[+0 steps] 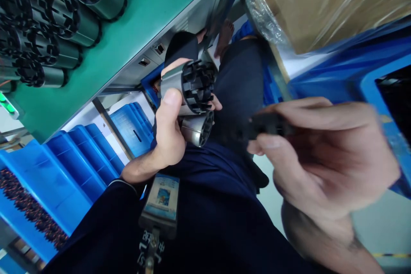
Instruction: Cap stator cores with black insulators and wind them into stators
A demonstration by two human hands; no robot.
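My left hand is closed around two metal stator cores in front of my lap. The larger stator core has a black slotted plastic end piece pointing right. Below it, against my fingers, is a smaller stator core with its open, slotted end showing. At the right, my right hand pinches a small black plastic end piece between thumb and fingers. Motion blurs this hand and the piece, so its exact shape is unclear. The two hands are apart.
Many stator cores with black ends stand on the green bench top at upper left. Blue bins sit below it, one holding small dark parts. A plastic-wrapped carton and a blue crate are at right.
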